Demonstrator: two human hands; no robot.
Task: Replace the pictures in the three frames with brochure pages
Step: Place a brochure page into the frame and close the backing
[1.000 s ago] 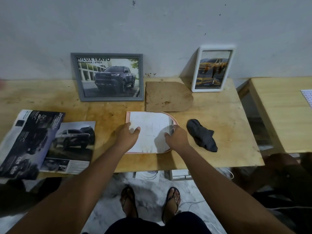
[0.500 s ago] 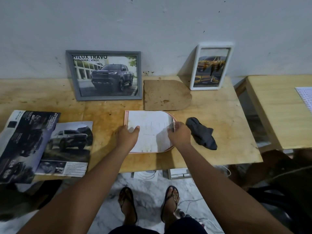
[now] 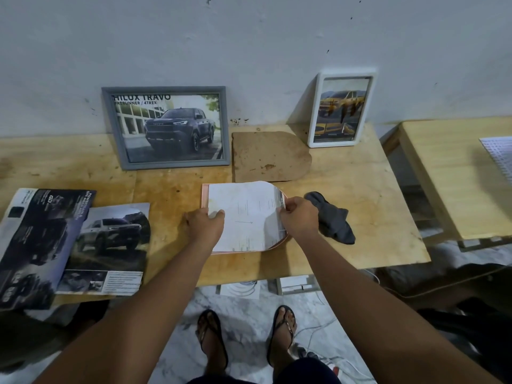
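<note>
A pink arch-shaped frame (image 3: 205, 195) lies face down on the wooden table (image 3: 360, 206). A white paper sheet (image 3: 246, 217) cut to the same arch shape rests in it. My left hand (image 3: 205, 225) presses the sheet's left lower corner. My right hand (image 3: 297, 217) pinches its curved right edge, which is lifted a little. The brown arched backing board (image 3: 268, 156) lies just behind. A grey frame (image 3: 166, 127) with a dark truck page and a white frame (image 3: 342, 106) with a yellow truck page lean on the wall. Brochure pages (image 3: 108, 245) and the brochure (image 3: 36, 242) lie at left.
A dark grey cloth (image 3: 332, 218) lies right of my right hand. A second wooden table (image 3: 448, 173) with a printed sheet (image 3: 498, 153) stands at right, across a narrow gap. My sandalled feet (image 3: 243, 336) and cables are on the marble floor below.
My right hand has shifted up along the sheet's curved edge and raised it slightly. My left hand stays on the left corner.
</note>
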